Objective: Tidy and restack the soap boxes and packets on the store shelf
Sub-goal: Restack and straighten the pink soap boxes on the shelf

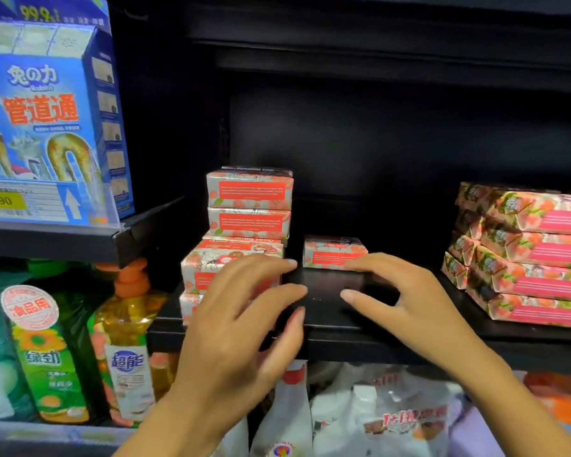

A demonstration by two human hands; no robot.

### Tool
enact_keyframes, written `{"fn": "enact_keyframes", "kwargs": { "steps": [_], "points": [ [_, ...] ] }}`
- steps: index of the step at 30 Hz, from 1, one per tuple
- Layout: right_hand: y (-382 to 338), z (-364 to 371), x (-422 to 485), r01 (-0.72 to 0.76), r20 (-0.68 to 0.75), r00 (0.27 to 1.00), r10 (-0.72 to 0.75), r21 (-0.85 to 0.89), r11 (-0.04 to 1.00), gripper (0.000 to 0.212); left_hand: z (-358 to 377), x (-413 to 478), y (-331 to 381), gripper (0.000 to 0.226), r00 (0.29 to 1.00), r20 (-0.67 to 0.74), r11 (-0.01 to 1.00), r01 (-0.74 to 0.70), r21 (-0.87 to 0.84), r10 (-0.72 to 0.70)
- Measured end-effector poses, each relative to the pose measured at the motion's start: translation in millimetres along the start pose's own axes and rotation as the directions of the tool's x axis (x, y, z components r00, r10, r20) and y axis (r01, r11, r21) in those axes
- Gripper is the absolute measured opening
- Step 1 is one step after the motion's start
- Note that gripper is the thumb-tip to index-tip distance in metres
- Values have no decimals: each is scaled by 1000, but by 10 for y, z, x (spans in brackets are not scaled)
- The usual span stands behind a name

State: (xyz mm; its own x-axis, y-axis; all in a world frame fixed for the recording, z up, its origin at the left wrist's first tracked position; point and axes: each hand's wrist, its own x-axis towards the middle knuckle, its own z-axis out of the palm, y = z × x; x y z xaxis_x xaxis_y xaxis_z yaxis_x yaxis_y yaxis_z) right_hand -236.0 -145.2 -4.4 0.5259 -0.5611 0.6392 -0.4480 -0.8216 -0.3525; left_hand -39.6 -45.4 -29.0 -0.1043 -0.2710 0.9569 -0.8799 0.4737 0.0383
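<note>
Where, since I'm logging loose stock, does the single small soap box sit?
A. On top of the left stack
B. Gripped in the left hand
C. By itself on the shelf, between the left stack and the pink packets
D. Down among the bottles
C: the single soap box stands by itself on the black shelf, with the left stack on one side and the pink packets on the other, apart from both.

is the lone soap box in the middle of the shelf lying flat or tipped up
Lying flat: the lone soap box rests on the shelf, its long side facing out.
</note>
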Motion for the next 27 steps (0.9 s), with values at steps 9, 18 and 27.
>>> {"fn": "enact_keyframes", "kwargs": {
  "steps": [9, 18, 27],
  "points": [
    [388, 67, 427, -74, 244, 955, 166, -347, 935, 60, 571, -13, 190, 30, 938, 324, 978, -172, 120, 125],
    [275, -144, 223, -66, 57, 995, 85, -275, 959, 37, 643, -81, 143, 29, 959, 226, 973, -199, 116, 169],
    [218, -108, 190, -153, 11, 986, 164, -313, 937, 51, 534, -14, 233, 29, 954, 300, 996, 24, -81, 2]
  ]
}}
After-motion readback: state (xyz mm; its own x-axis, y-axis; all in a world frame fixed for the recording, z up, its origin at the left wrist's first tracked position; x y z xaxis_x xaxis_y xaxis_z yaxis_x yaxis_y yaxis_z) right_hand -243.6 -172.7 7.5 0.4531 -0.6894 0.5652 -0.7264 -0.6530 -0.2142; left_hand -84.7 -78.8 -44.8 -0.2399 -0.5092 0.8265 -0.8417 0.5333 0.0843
